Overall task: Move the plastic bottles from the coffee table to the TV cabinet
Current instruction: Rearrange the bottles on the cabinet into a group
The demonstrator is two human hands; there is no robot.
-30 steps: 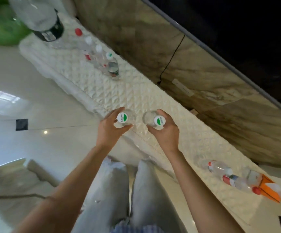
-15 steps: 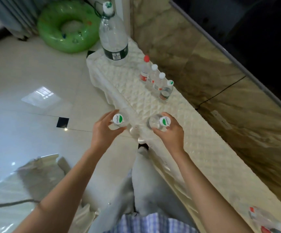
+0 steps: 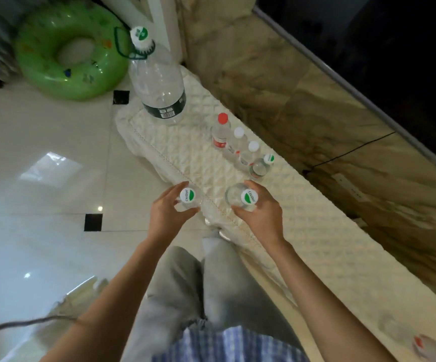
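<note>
each hand's fingers [image 3: 171, 190] are curled round a small green-capped bottle: left hand [image 3: 168, 215] bottle [image 3: 188, 198], right hand [image 3: 260, 214] bottle [image 3: 241, 197]. set both upright on the quilted surface [image 3: 185, 155] beyond the fingertips, extending the standing row [image 3: 240, 145].

- Left hand [image 3: 168, 214] gripping a small clear bottle [image 3: 188, 198] with green-and-white cap, held above the floor just beside the cabinet edge; fingers curled round the bottle body.
- Right hand [image 3: 260, 214] gripping a second small bottle [image 3: 241, 197] with matching cap, held over the quilted cream cover [image 3: 193, 152] of the TV cabinet.
- Four small bottles upright in a row on the cover: red-capped bottle [image 3: 221, 131]; two white-capped bottles [image 3: 238, 139] [image 3: 250, 152]; green-capped bottle [image 3: 261, 165] nearest the right hand.
- Large clear bottle [image 3: 159, 84] upright at the far end of the cover; green swim ring [image 3: 68, 50] on the tiled floor beyond.
</note>
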